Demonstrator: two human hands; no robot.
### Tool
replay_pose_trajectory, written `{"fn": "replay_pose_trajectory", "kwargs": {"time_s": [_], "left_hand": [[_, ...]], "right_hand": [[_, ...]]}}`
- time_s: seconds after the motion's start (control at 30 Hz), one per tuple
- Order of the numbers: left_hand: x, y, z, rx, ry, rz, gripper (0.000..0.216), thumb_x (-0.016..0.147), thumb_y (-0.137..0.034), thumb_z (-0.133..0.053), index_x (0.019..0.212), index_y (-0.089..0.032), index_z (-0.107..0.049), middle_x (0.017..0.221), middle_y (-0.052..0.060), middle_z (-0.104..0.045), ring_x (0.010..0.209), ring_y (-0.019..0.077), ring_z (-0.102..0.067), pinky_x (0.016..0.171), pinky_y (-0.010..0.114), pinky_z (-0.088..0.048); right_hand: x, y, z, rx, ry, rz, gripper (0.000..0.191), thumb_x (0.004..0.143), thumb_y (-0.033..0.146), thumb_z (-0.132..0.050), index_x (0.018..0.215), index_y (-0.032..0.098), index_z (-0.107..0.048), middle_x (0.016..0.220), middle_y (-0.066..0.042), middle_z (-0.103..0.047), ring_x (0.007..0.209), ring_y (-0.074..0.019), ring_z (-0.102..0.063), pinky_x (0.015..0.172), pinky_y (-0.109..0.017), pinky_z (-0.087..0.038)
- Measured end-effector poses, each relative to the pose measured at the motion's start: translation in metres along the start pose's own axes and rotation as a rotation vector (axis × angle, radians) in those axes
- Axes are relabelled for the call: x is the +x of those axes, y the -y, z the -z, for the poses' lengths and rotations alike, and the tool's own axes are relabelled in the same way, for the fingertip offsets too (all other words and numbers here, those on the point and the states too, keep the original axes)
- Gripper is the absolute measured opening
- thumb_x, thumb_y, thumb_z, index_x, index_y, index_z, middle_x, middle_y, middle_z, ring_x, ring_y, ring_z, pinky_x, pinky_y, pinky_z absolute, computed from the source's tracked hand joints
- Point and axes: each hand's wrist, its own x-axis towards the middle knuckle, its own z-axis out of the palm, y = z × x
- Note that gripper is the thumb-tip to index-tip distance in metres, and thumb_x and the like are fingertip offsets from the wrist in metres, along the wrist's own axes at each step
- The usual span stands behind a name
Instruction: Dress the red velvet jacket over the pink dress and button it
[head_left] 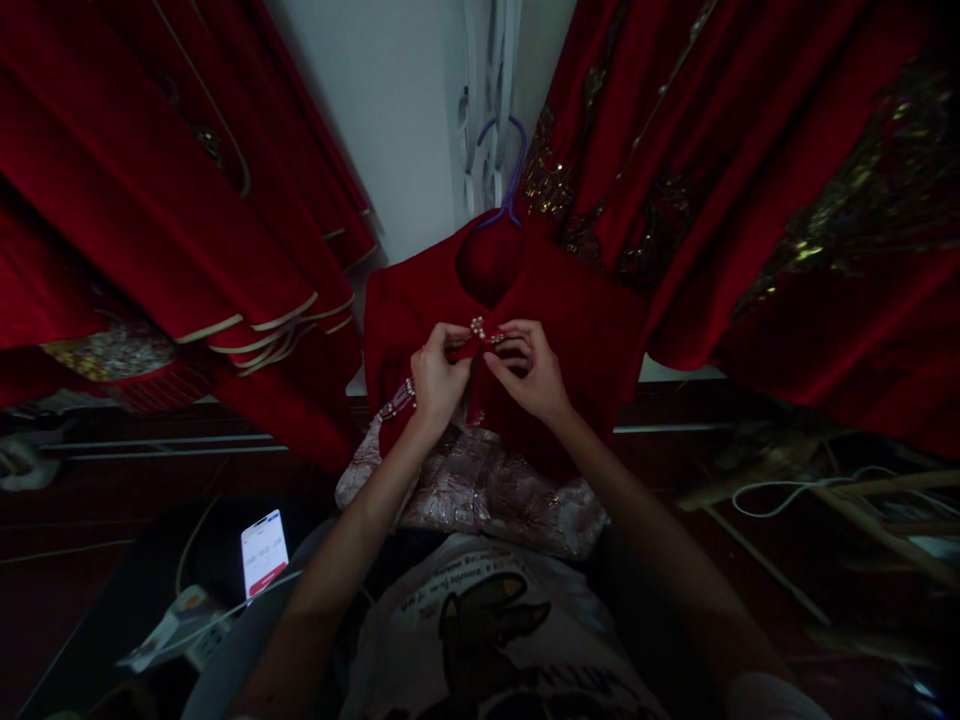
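Note:
A red jacket [585, 310] hangs in front of me on a purple hanger [515, 180], its neck opening facing up. My left hand [441, 375] pinches the left front edge just below the collar, beside a cluster of pearl-like beads [478, 327]. Opposite it, my right hand [529, 368] has its fingers closed on the other front edge, near a small beaded fastening [495, 338]. Fingertips of both hands almost meet at the front opening. Whether the two edges are joined there I cannot tell. Pale patterned fabric [487, 490] lies below the jacket, across my lap.
Red garments with gold trim [285, 320] hang at the left; red garments with gold sequins [555, 180] hang at the right. A lit phone [264, 553] and a power strip [206, 640] sit at lower left. A wooden frame [847, 500] with a white cable is at right.

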Motion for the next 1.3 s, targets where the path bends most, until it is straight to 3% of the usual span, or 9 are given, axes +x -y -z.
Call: {"fn": "replay_pose_trajectory", "kwargs": {"time_s": [0.13,0.27,0.43,0.63,0.8,1.03,1.3], "left_hand": [[0.003,0.004,0.000,-0.051,0.017,-0.012,0.026,0.076,-0.013,-0.069,0.094,-0.025,-0.055,0.092,0.001,-0.069,0.087,0.0159,-0.070,0.080,0.029,-0.058],[0.014,0.006,0.009,-0.017,0.187,-0.062,0.021,0.078,-0.013,-0.067,0.096,-0.021,-0.061,0.089,0.001,-0.071,0.081,0.0131,-0.069,0.076,0.025,-0.057],[0.033,-0.006,0.026,0.138,0.413,-0.239,0.019,0.077,-0.009,-0.060,0.094,-0.018,-0.062,0.089,0.002,-0.071,0.081,0.0123,-0.068,0.076,0.023,-0.054],[0.051,-0.027,0.039,0.294,0.653,-0.399,0.020,0.078,-0.021,-0.060,0.097,-0.016,-0.061,0.083,0.000,-0.070,0.070,0.0119,-0.065,0.067,0.023,-0.050],[0.057,-0.030,0.032,0.374,0.576,-0.437,0.016,0.083,-0.031,-0.059,0.083,-0.015,-0.064,0.071,0.001,-0.068,0.062,0.0114,-0.062,0.059,0.022,-0.044],[0.057,-0.027,0.026,0.366,0.595,-0.422,0.013,0.079,-0.027,-0.060,0.083,-0.015,-0.065,0.069,0.001,-0.068,0.059,0.0117,-0.062,0.059,0.022,-0.045],[0.049,-0.027,0.022,0.396,0.565,-0.460,0.010,0.081,-0.023,-0.058,0.083,-0.016,-0.063,0.073,0.001,-0.067,0.061,0.0117,-0.060,0.061,0.023,-0.044]], "right_hand": [[0.002,-0.006,0.000,0.034,-0.014,-0.006,0.026,0.089,0.040,-0.060,0.109,0.029,-0.047,0.107,-0.004,-0.062,0.092,-0.0174,-0.066,0.067,-0.029,-0.060],[0.006,-0.009,0.002,0.027,-0.031,0.015,0.025,0.089,0.040,-0.060,0.106,0.025,-0.050,0.103,-0.004,-0.065,0.089,-0.0163,-0.068,0.062,-0.025,-0.060],[0.012,-0.002,0.006,-0.048,-0.021,0.099,0.017,0.091,0.034,-0.059,0.102,0.022,-0.055,0.103,-0.004,-0.068,0.090,-0.0158,-0.070,0.063,-0.024,-0.061],[0.015,0.001,0.009,-0.008,-0.033,0.080,0.018,0.090,0.035,-0.061,0.102,0.022,-0.062,0.104,-0.003,-0.070,0.091,-0.0160,-0.070,0.066,-0.026,-0.063],[0.012,0.000,0.009,0.151,-0.070,0.000,0.023,0.086,0.035,-0.066,0.105,0.023,-0.070,0.104,-0.002,-0.074,0.091,-0.0162,-0.072,0.076,-0.031,-0.064],[0.015,0.000,0.013,0.173,-0.069,-0.053,0.031,0.076,0.030,-0.077,0.106,0.023,-0.073,0.101,-0.002,-0.076,0.095,-0.0184,-0.073,0.090,-0.037,-0.060],[0.020,0.001,0.015,0.184,-0.060,-0.088,0.031,0.071,0.030,-0.080,0.101,0.023,-0.075,0.098,-0.002,-0.077,0.094,-0.0198,-0.074,0.090,-0.037,-0.060]]}}
